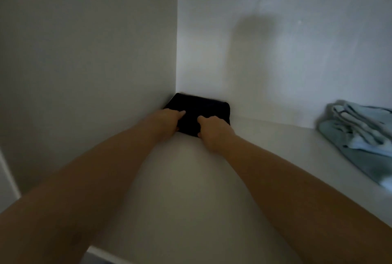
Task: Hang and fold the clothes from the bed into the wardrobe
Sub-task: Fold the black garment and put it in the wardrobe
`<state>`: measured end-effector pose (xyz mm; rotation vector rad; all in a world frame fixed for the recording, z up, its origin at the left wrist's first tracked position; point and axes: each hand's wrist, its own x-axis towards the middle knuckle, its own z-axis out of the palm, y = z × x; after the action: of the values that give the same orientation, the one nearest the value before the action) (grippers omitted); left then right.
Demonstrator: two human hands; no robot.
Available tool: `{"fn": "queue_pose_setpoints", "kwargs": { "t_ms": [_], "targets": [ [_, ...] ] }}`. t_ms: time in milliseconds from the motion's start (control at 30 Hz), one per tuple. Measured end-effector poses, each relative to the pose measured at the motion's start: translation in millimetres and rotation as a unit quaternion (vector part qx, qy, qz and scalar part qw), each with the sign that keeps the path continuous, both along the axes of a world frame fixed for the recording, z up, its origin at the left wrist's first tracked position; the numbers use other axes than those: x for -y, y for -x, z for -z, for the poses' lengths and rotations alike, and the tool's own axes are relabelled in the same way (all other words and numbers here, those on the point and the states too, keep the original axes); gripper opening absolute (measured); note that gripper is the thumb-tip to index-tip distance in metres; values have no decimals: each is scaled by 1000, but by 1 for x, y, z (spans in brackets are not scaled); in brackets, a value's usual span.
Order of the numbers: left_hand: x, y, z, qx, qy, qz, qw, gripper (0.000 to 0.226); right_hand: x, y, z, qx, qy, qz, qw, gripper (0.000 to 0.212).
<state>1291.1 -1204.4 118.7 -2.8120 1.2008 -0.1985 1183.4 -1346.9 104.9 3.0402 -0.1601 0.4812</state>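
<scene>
The folded black garment (204, 106) is a compact dark block in the back left corner of the wardrobe shelf (265, 138). Your left hand (168, 120) and right hand (212, 129) grip its near edge with curled fingers. Light blue folded clothes (358, 136) lie well apart, to the right.

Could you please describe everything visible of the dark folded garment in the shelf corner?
The dark folded garment looks black or navy, soft cloth folded into a compact, thick rectangle. It lies flat on the white shelf, tucked into the back left corner against the side wall and the back wall. The left hand rests on its front left part; the right hand curls fingers over its front edge. Dim light hides finer detail.
</scene>
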Motion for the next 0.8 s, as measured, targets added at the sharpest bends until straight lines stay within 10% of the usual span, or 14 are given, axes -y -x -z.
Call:
{"fn": "queue_pose_setpoints", "kwargs": {
  "t_ms": [400, 533, 800],
  "targets": [
    [18, -23, 0, 25, -63, -16, 998, 70, 15, -21, 8, -32, -61, 13, 998, 45],
    [41, 5, -42, 4, -85, -54, 995, 38, 23, 6, -17, -54, -134, 23, 989, 58],
    [152, 131, -107, 60, 251, 215, 942, 30, 75, 158, -91, 199, -108, 213, 950, 30]
  ]
}}
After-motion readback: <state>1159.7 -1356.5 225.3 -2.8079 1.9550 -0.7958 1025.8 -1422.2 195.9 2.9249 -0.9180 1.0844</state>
